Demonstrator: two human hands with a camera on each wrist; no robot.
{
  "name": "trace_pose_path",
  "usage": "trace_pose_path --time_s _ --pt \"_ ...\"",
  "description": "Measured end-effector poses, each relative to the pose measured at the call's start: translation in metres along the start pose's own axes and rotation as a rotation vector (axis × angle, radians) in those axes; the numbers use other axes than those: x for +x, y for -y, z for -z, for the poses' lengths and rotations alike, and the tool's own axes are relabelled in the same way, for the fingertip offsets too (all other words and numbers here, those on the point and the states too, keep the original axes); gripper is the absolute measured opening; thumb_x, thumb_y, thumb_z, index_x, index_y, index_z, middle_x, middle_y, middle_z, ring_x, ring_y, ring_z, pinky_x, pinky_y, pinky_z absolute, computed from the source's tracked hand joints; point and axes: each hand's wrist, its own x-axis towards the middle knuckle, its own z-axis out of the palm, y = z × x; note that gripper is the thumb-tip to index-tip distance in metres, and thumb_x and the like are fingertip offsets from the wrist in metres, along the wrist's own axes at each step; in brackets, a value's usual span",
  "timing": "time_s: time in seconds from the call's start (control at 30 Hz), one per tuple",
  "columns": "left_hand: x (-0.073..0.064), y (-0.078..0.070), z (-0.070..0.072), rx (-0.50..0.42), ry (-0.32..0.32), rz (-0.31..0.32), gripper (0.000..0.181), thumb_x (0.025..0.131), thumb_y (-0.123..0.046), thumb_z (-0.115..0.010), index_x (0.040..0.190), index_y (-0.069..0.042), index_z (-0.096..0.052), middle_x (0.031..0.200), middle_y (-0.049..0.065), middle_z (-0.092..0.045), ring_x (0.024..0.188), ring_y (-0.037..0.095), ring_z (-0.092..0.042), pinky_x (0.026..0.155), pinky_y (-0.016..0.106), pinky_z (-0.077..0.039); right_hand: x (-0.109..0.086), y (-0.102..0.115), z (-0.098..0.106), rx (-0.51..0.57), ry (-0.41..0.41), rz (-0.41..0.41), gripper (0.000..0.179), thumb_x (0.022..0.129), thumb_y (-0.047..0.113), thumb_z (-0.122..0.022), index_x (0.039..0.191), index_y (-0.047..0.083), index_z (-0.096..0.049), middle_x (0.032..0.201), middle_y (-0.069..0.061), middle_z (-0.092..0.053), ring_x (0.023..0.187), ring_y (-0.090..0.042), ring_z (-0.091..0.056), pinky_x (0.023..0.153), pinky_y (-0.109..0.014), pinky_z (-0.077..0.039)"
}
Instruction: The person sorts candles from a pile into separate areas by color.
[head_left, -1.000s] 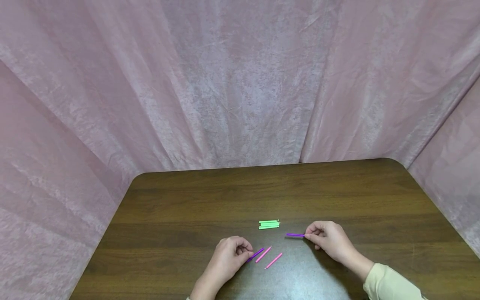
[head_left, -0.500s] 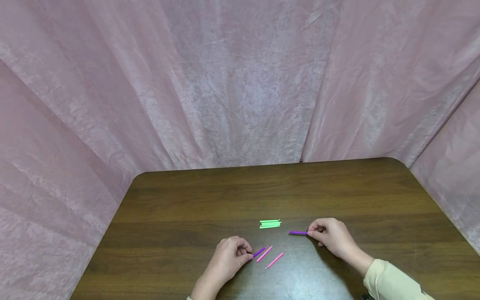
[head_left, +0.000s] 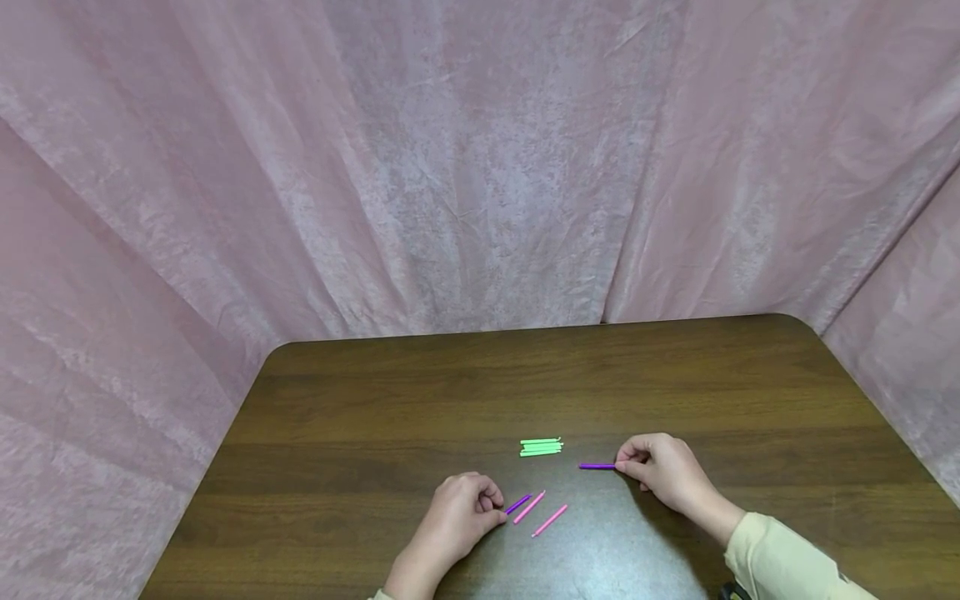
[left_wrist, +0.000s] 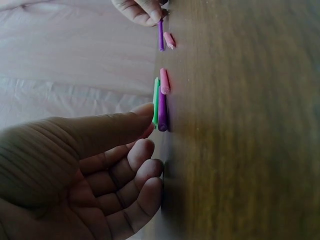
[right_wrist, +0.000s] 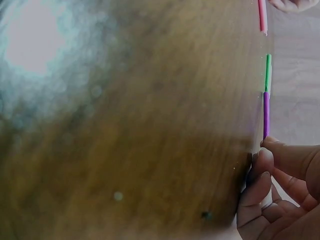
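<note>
My right hand (head_left: pixel 666 471) pinches one end of a thin purple candle (head_left: pixel 596 467) between thumb and fingertips. That candle points left toward a row of several green candles (head_left: pixel 541 447). A second purple candle (head_left: pixel 518 504) lies slanted on the table, beside two pink candles (head_left: pixel 529 507). My left hand (head_left: pixel 459 512) is at this candle's near end with loosely curled fingers. In the left wrist view the near end of the purple candle (left_wrist: pixel 162 117) shows uncovered, just past the thumb tip.
The candles lie on a dark wooden table (head_left: pixel 390 400) with rounded far corners. A pink curtain (head_left: pixel 480 167) hangs behind it and along both sides. Light glares off the tabletop between my hands.
My right hand has moved slightly away from me and to the right with its purple candle. The left thumb has shifted a little along the other purple candle's near end.
</note>
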Motion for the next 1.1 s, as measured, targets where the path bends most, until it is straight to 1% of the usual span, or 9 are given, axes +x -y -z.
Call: trace_pose_path --time_s 0.2,0.47,0.73,0.9,1.1 --pt "-0.0006 -0.0003 -0.0001 0.033 0.0 -0.008 0.019 0.071 -0.011 -0.085 0.073 -0.015 -0.066 0.066 -0.013 -0.052 0.061 -0.002 -0.046 0.061 0.021 -0.04 0.0005 0.0007 -0.0003 -0.007 0.006 -0.008 0.013 0.082 0.006 -0.074 0.074 0.014 -0.066 0.066 0.006 -0.061 0.051 -0.01 -0.054 0.049 -0.023 -0.044" --pt "-0.0009 0.0 -0.0007 0.04 0.004 -0.007 0.02 0.07 -0.012 -0.085 0.073 -0.015 -0.066 0.066 -0.011 -0.053 0.061 -0.001 -0.046 0.061 0.021 -0.039 0.001 0.001 -0.0008 -0.009 0.009 -0.009 0.014 0.082 0.006 -0.074 0.074 0.013 -0.066 0.065 0.005 -0.061 0.051 -0.011 -0.054 0.049 -0.024 -0.045" --pt "-0.0017 0.0002 -0.0008 0.055 0.014 -0.002 0.021 0.07 -0.012 -0.086 0.072 -0.015 -0.065 0.065 -0.013 -0.052 0.061 -0.002 -0.045 0.062 0.022 -0.039 0.0013 0.0011 -0.0011 -0.012 0.007 -0.006 0.014 0.082 0.005 -0.074 0.074 0.013 -0.065 0.065 0.005 -0.061 0.05 -0.01 -0.054 0.048 -0.024 -0.044" --pt "-0.0019 0.0001 -0.0008 0.082 0.014 -0.012 0.022 0.07 -0.013 -0.086 0.071 -0.016 -0.064 0.065 -0.012 -0.051 0.062 -0.001 -0.044 0.061 0.022 -0.039 0.0013 0.0011 -0.001 -0.014 0.005 0.001 0.014 0.082 0.005 -0.074 0.074 0.013 -0.065 0.065 0.005 -0.061 0.05 -0.011 -0.054 0.048 -0.024 -0.044" --pt "-0.0026 0.0008 -0.0018 0.09 0.01 -0.019 0.022 0.069 -0.014 -0.086 0.071 -0.016 -0.064 0.066 -0.011 -0.051 0.062 -0.001 -0.044 0.06 0.022 -0.039 0.0013 0.0008 -0.0011 -0.012 0.005 0.002 0.014 0.082 0.005 -0.074 0.074 0.013 -0.065 0.065 0.005 -0.061 0.05 -0.01 -0.054 0.048 -0.024 -0.044"
